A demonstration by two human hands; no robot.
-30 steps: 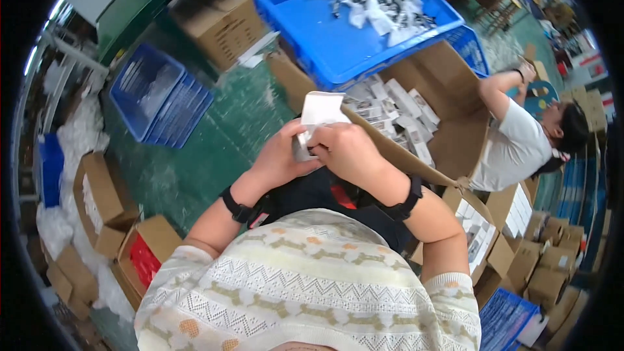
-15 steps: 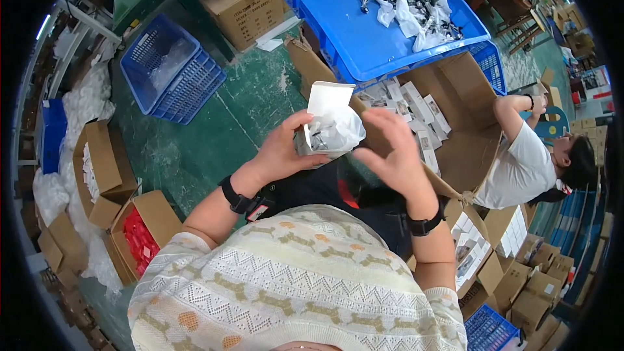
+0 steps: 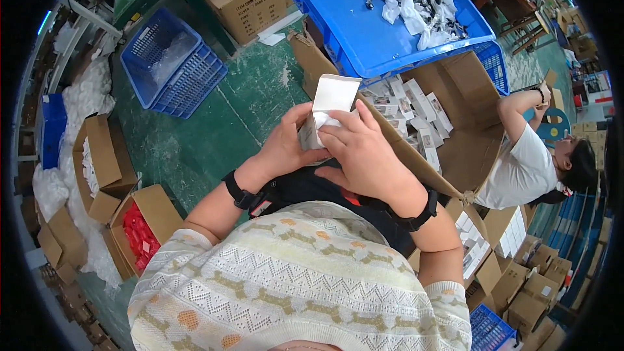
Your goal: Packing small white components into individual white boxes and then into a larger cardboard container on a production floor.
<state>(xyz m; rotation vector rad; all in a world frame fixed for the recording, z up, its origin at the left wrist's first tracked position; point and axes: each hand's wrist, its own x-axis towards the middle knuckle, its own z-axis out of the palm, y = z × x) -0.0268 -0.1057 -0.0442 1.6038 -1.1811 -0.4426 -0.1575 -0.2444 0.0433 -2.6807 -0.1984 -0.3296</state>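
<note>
A small white carton box (image 3: 337, 93) stands in front of my body, its lid flap raised on the far side. My left hand (image 3: 279, 146) is closed around the box's left side. White plastic wrapping (image 3: 323, 119) shows at the box's mouth. My right hand (image 3: 367, 159) lies over that opening, its fingers stretched down onto the wrapping and its thumb apart from them. Those fingers cover most of what is inside.
A blue tray (image 3: 318, 0) at the far side bears bagged small parts (image 3: 422, 10). Right of my hands, a large open carton (image 3: 478, 130) contains several white boxes (image 3: 422, 110). Blue baskets (image 3: 188, 84) stand far left; red packets (image 3: 136, 234) fill a left carton. A person (image 3: 526, 162) sits right.
My right hand has moved left from beside the box onto its opening. The bulging white wrapping now sits lower in the box, mostly behind my fingers. My left hand keeps its hold.
</note>
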